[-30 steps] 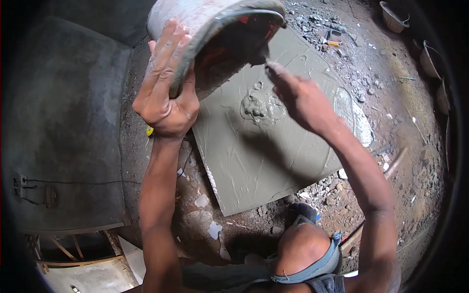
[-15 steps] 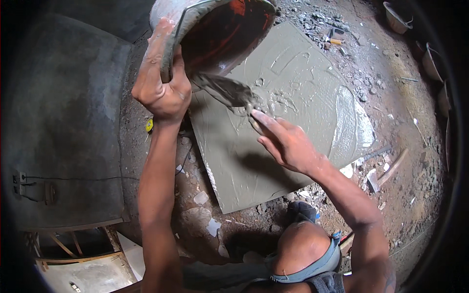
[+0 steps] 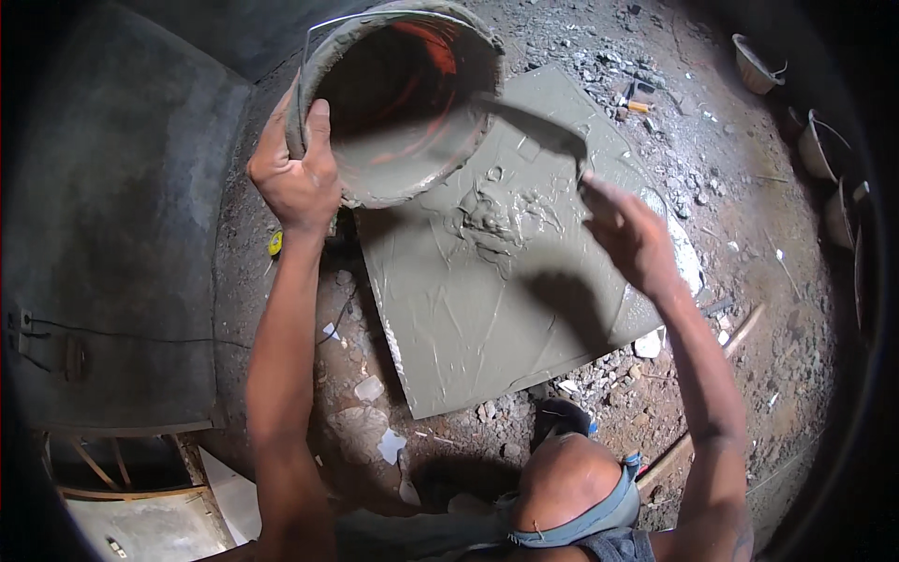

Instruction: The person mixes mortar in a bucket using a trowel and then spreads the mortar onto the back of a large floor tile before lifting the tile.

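1. Mortar (image 3: 459, 328) covers most of the flat panel (image 3: 394, 351), which lies low over the rubble-strewn floor (image 3: 768, 375). Ridges and streaks mark the coat.
2. Incomplete areas: a lumpy heap (image 3: 492, 220) stands unlevelled near the middle of the panel, and a pale patch (image 3: 688, 267) shows at the right edge, partly behind the right hand. Judged from this, coverage is well advanced and the finish remains rough.
3. Bucket (image 3: 384, 112) position: held tilted at the upper left of the panel, mouth facing the person. Grey residue coats the rim and inner wall; emptying appears nearly complete.
4. Left hand (image 3: 298, 183): arm extended forward, grip closed on the bucket's left rim, thumb inside, fingers outside.
5. Right hand (image 3: 637, 234): elbow bent outward, forearm angled up and inward, grip closed around the handle of the trowel (image 3: 541, 129).
6. Trowel attitude: blade points left, its tip at the bucket's right rim. Contact cannot be determined.
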`<state>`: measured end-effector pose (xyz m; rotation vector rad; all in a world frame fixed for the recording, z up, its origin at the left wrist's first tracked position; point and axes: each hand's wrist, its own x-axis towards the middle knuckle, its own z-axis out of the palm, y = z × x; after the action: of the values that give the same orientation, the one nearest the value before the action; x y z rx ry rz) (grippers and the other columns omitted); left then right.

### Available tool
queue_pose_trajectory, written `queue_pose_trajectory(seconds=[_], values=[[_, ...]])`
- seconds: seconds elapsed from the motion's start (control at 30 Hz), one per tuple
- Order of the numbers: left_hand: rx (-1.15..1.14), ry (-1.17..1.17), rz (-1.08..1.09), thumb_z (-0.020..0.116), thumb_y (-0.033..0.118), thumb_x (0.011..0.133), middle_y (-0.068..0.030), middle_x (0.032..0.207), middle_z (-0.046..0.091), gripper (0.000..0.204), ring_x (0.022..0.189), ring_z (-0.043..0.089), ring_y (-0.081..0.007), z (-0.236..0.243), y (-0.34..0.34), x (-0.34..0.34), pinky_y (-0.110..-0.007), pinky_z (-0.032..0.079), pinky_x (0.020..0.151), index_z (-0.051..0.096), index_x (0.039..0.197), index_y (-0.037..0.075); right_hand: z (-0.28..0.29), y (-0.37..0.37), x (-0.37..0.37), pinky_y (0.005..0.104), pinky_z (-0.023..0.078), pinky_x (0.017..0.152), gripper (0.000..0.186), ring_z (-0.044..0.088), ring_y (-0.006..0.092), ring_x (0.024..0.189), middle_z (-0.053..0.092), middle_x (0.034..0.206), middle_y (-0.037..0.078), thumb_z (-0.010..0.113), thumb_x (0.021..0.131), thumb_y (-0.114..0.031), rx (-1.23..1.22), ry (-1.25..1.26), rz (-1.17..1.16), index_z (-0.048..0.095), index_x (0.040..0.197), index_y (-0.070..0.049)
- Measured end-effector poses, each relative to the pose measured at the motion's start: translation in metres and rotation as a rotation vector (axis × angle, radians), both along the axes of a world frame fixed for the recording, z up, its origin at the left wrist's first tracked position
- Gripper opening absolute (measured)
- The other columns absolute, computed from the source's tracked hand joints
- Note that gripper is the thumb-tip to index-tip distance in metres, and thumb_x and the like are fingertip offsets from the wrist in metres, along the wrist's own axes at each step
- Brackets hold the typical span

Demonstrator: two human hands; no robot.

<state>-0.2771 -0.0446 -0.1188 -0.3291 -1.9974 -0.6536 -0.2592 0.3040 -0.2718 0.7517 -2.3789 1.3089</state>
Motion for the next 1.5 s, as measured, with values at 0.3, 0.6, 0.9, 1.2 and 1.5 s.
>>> queue_pose_trajectory(seconds=[0.3,0.6,0.9,1.2,1.5], values=[[0.179,-0.131,-0.087,0.069,0.014,0.095,-0.0033,0.1,0.073,0.024,0.089,0.062,-0.0082,0.024,-0.002,0.011,-0.024,0.049,0.083,0.072,0.112,-0.003,0.011,-0.004,-0.048,0.0394,0.054,0.07,0.055,0.068,0.0296,0.075,0.07,0.1,0.016,0.071,0.092,-0.019,-0.007,0.131,0.048,0.053,0.143,-0.024],[0.27,-0.114,-0.128,0.07,0.017,0.095,0.0019,0.091,0.07,0.023,0.081,0.056,-0.0043,0.018,-0.004,0.004,-0.021,0.046,0.076,0.073,0.108,-0.002,-0.018,-0.041,0.006,0.0368,0.052,0.071,0.052,0.066,0.0309,0.071,0.068,0.095,0.025,0.067,0.094,-0.021,-0.121,-0.283,0.111,0.052,0.143,-0.014],[0.296,0.121,-0.044,0.069,0.015,0.095,-0.0008,0.087,0.07,0.021,0.078,0.057,-0.0067,0.008,0.017,-0.016,-0.025,0.047,0.074,0.071,0.104,-0.003,-0.025,-0.087,0.063,0.042,0.054,0.072,0.055,0.067,0.0384,0.078,0.068,0.101,0.024,0.067,0.094,-0.018,-0.227,-0.329,0.19,0.049,0.145,-0.013],[0.256,0.19,0.03,0.067,0.014,0.095,-0.0049,0.092,0.073,0.021,0.08,0.061,-0.0103,0.013,-0.005,-0.024,-0.028,0.05,0.077,0.071,0.106,-0.004,-0.022,-0.039,0.082,0.0424,0.054,0.073,0.058,0.066,0.034,0.081,0.065,0.097,0.019,0.073,0.087,-0.009,0.098,-0.239,0.124,0.054,0.142,-0.015],[0.656,-0.105,-0.164,0.071,0.008,0.092,-0.0048,0.095,0.071,0.016,0.081,0.065,-0.0119,0.018,-0.043,-0.017,-0.027,0.053,0.072,0.071,0.104,-0.002,-0.013,-0.011,-0.028,0.0395,0.056,0.082,0.055,0.07,0.0329,0.094,0.069,0.112,0.017,0.071,0.091,-0.015,-0.208,-0.071,0.165,0.053,0.143,-0.023]])
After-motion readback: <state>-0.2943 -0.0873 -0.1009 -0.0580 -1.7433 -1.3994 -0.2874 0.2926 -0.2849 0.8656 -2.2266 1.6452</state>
